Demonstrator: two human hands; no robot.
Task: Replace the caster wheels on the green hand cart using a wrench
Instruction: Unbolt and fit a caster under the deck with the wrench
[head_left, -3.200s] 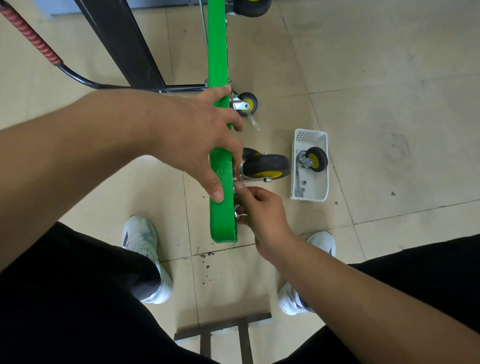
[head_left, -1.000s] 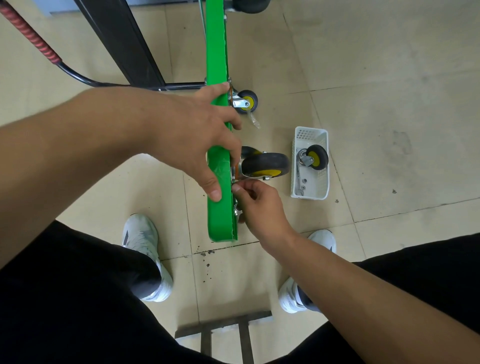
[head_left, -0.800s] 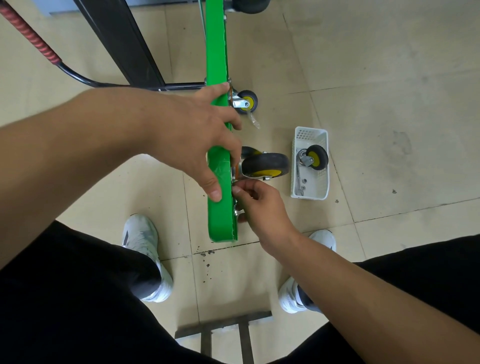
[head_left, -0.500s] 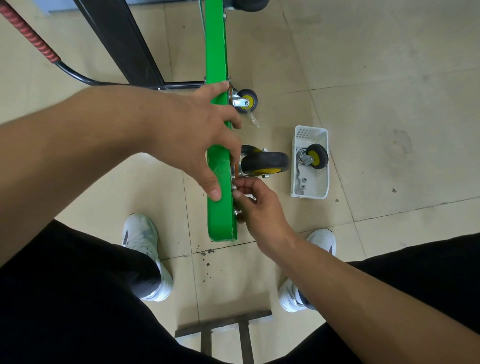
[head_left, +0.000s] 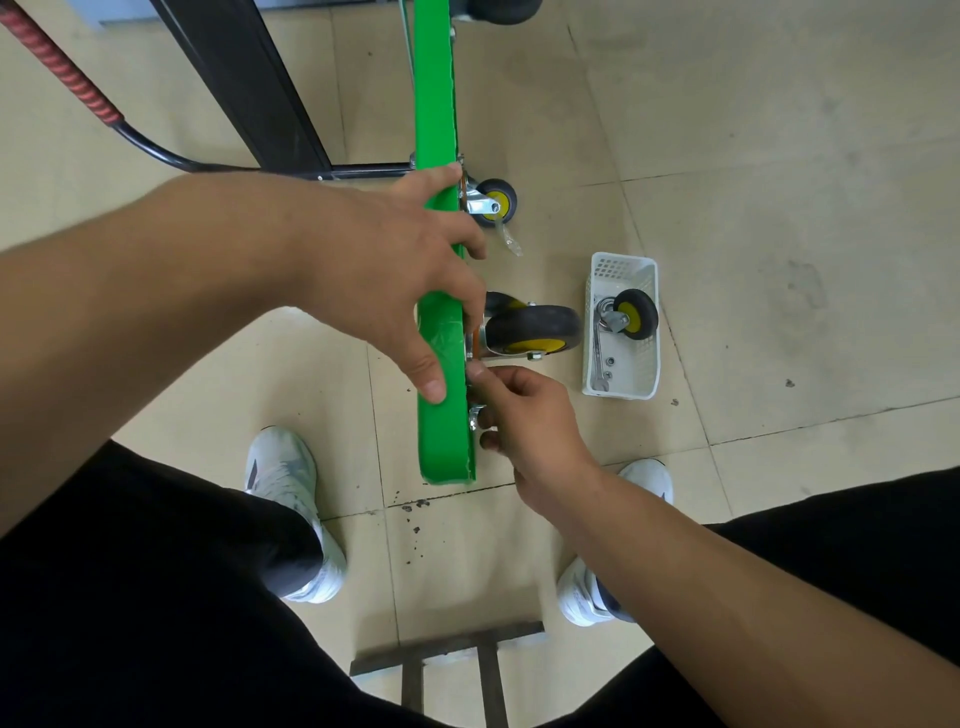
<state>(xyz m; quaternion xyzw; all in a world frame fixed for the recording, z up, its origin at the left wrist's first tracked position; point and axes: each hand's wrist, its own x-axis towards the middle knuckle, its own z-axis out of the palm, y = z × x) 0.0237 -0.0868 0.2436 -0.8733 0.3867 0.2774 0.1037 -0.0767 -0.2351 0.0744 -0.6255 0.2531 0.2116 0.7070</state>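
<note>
The green hand cart (head_left: 441, 431) is stood on edge on the floor (head_left: 779, 156), its upper edge gripped by the curled left hand (head_left: 395, 270). The right hand (head_left: 524, 415) is pinched, thumb to forefinger, on the mounting plate (head_left: 470, 340) of the large caster wheel (head_left: 535, 327). A wrench (head_left: 598, 358) and small caster (head_left: 631, 314) are held in a white basket (head_left: 623, 392) nearby.

Cart deck (head_left: 441, 431): green plastic, smooth, glossy.
Caster wheel (head_left: 535, 325): matt black rubber tyre, yellow plastic hub; its bracket (head_left: 511, 356) is bright plated metal.
Basket (head_left: 647, 374): white plastic, perforated walls, slight sheen.
Wrench (head_left: 598, 358) inside it: shiny bare metal.
Floor (head_left: 779, 156): beige tiles, smooth, dull sheen, scuffed and stained.
Handle (head_left: 62, 73): red ribbed wrap on glossy black tube.
Shoes (head_left: 283, 467): white knit cloth, matt.
</note>
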